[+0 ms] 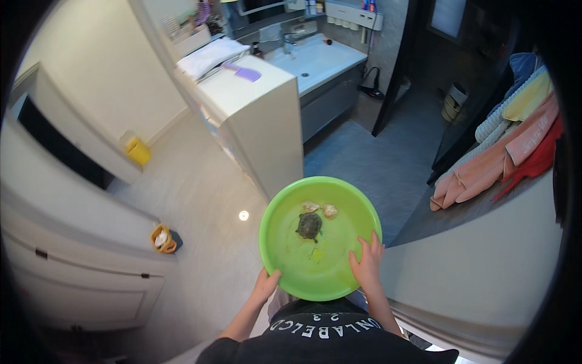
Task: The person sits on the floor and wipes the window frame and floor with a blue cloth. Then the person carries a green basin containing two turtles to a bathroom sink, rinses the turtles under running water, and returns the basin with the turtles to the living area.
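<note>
A round green plastic basin (335,282) is held level in front of my body. My left hand (267,285) grips its lower left rim, thumb over the edge. My right hand (367,264) is at the lower right rim, with spread fingers reaching over onto the inner wall. Inside the basin, a dark-shelled turtle (310,226) sits left of the middle. Just above the turtle are two pale, lumpy pieces, perhaps shells or stones: one piece (311,207) close to it and another piece (330,211) to the right. A yellow-green patch (317,255) shows on the basin's bottom.
Ahead stands a white cabinet (268,132) with a purple comb (245,72) on top. Beyond it is a washbasin (325,59) with a faucet (288,44). Towels (491,168) hang at right. A small trash bin (164,240) and a yellow bin (137,151) stand left.
</note>
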The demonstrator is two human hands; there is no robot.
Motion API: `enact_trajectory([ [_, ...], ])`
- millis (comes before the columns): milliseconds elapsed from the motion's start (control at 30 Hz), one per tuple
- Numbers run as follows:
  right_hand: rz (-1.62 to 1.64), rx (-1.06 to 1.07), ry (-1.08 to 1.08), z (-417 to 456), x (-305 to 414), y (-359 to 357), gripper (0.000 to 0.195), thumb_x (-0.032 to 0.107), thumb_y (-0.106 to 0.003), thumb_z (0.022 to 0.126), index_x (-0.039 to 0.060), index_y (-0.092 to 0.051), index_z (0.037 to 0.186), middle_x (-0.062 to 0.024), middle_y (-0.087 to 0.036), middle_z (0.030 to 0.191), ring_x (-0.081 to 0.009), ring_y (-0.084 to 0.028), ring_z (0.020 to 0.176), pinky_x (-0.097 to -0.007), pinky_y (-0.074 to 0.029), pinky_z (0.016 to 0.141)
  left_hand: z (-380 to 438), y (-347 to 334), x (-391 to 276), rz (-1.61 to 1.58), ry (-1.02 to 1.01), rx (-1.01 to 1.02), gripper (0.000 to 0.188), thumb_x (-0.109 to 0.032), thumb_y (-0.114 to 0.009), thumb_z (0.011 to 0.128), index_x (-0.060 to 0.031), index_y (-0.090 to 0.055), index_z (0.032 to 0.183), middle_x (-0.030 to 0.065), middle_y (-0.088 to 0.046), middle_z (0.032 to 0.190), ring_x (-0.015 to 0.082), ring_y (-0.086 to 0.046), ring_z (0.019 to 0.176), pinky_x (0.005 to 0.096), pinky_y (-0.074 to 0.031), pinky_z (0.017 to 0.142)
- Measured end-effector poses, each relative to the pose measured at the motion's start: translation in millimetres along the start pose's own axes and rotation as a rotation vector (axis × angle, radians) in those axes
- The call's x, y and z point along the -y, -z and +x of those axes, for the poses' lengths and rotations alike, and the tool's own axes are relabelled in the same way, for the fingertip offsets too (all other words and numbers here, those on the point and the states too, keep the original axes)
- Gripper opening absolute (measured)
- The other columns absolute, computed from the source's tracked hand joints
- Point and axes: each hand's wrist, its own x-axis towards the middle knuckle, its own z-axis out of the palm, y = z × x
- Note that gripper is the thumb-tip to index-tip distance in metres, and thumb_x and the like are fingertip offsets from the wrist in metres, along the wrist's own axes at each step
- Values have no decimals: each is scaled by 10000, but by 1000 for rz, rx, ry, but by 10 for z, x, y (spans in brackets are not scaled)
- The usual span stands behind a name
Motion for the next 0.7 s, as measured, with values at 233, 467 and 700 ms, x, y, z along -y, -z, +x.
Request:
enact_trajectory([
  [233, 266, -358, -149, 1499, -270, 493, 357, 99, -623, 840, 30, -565, 1186, -180, -497, 1332, -354, -448, 1264, -494, -295, 1098, 2014, -651, -1138, -8, 234, 351, 534, -272, -518, 845, 57, -483, 1263, 169, -596, 1161, 281, -594, 1077, 423, -492, 930],
  [467, 329, -391, -3, 3412, -653, 823, 258, 28, -578, 858, 3, -602, 1114, -160, -589, 1221, -333, -541, 1164, -412, -414, 1003, 3617, -1601, -1813, -268, 301, 327, 558, -239, -498, 875, 47, -391, 1343, 191, -525, 1274, 309, -554, 1153, 463, -460, 991],
  [700, 397, -190, 232, 5917, -641, 819, 242, 5, -574, 855, 13, -609, 1095, -139, -635, 1151, -324, -571, 1122, -412, -423, 991, 5131, -1931, -2695, -444, 244, 57, 468, -264, -533, 884, 22, -490, 1252, 159, -588, 1166, 259, -583, 1088, 417, -500, 898],
])
